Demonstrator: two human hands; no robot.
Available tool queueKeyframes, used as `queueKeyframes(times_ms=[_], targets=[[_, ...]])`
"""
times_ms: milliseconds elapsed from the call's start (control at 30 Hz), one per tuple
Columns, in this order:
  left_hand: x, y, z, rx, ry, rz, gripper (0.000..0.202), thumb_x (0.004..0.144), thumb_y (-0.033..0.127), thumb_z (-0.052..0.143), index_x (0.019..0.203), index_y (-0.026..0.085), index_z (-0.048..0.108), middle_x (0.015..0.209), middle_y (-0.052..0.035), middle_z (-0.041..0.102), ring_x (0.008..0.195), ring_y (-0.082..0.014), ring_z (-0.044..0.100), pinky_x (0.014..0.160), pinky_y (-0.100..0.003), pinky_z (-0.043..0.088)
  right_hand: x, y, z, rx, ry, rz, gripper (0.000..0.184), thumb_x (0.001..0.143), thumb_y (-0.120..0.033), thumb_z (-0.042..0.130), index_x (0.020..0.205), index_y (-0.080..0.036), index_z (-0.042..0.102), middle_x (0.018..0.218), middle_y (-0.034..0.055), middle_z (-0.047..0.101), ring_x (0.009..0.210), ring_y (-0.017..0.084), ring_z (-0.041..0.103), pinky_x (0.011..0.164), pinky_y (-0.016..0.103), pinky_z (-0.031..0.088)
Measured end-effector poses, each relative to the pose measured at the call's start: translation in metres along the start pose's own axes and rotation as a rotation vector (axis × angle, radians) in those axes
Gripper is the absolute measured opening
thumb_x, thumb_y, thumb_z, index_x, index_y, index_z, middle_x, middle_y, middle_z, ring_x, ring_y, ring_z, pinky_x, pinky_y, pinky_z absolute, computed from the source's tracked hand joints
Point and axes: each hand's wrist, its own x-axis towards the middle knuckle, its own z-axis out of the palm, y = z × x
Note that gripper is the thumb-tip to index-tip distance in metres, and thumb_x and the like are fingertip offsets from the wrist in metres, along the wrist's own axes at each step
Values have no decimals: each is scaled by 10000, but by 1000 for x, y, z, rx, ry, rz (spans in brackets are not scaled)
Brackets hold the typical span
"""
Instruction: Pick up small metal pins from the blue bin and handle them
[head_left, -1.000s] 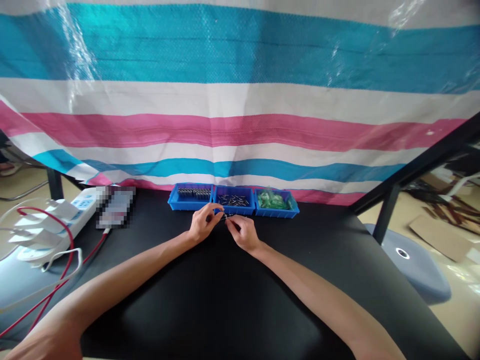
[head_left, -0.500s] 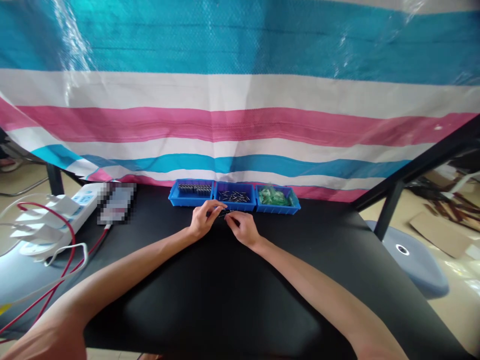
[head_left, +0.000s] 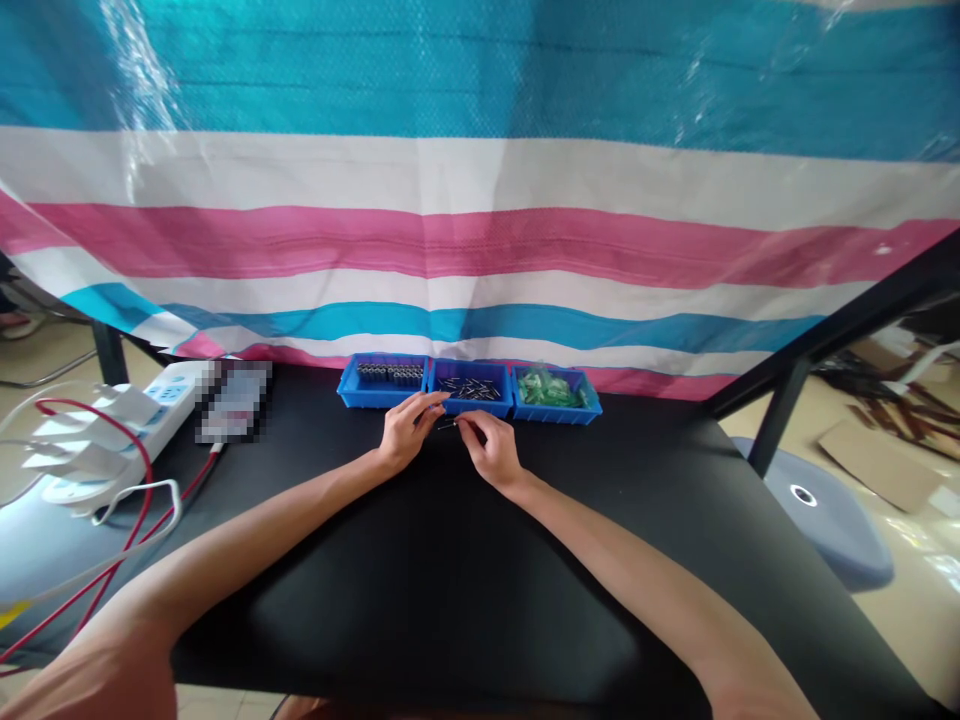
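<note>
My left hand (head_left: 405, 432) is closed in front of the left and middle bins, fingertips pressed together; anything between them is too small to make out. Facing it, my right hand (head_left: 493, 450) pinches a thin metal pin (head_left: 448, 425) with thumb and forefinger, pointing toward my left hand. Just beyond the hands stand three blue bins in a row. Dark short cylinders in rows fill part of the left bin (head_left: 379, 399). Loose small metal pins lie in the middle bin (head_left: 484, 407), and green pieces are heaped in the right bin (head_left: 559, 414).
A striped plastic sheet (head_left: 450, 240) hangs behind the black table (head_left: 420, 590). At left lie a white power strip (head_left: 176, 385) with plugs, red and white cables, and a blurred-out device (head_left: 234, 402). A grey stool (head_left: 832, 525) stands past the right edge.
The fingertips of my two hands have moved slightly apart. The thin pin now shows at my right fingertips, and my left fingers have straightened a little.
</note>
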Motion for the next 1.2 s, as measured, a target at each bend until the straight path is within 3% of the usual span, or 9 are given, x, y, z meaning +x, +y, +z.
queueKeyframes(times_ms=[200, 367, 533, 800, 1000, 1200], targets=[[0, 0, 3, -71, -3, -35, 245, 904, 275, 528, 1113, 195, 628, 819, -21, 685, 474, -53, 504, 568, -194, 484, -1, 1, 0, 25, 17, 13, 182, 896, -190, 477, 1015, -204, 614, 968, 51, 687, 846, 182, 658, 785, 305, 526], [-4, -2, 4, -121, -103, -46, 263, 924, 258, 489, 1165, 188, 569, 722, 16, 679, 435, -44, 481, 504, -154, 449, -2, 3, 1, 36, 31, 25, 209, 893, -204, 485, 1073, -210, 592, 979, 51, 680, 748, 160, 653, 729, 287, 535], [-4, -2, 2, -36, -120, 13, 247, 915, 276, 511, 1130, 175, 577, 627, 33, 641, 537, -69, 572, 603, -159, 472, -2, 2, 1, 28, -1, -8, 172, 895, -214, 493, 1017, -199, 613, 917, 50, 680, 724, 156, 638, 699, 274, 521], [-2, 0, 0, 1, -132, 17, 241, 911, 311, 518, 1097, 175, 589, 573, 50, 606, 507, -68, 559, 592, -161, 459, 0, -1, -1, -10, -52, 11, 163, 908, -259, 486, 900, -190, 633, 806, 50, 662, 720, 169, 626, 682, 271, 494], [2, 5, 0, 78, -102, -23, 229, 870, 360, 574, 981, 173, 647, 723, 1, 672, 554, -83, 581, 586, -177, 463, -1, 1, -3, 74, 57, 146, 212, 925, -312, 456, 907, -180, 621, 796, 41, 671, 671, 158, 624, 636, 255, 485], [3, 7, 1, 103, -75, 36, 171, 877, 308, 572, 901, 167, 666, 794, -21, 679, 587, -81, 556, 610, -188, 463, 1, 1, -3, 77, 50, 134, 213, 923, -308, 465, 858, -174, 616, 753, 29, 649, 638, 142, 596, 614, 236, 451]])
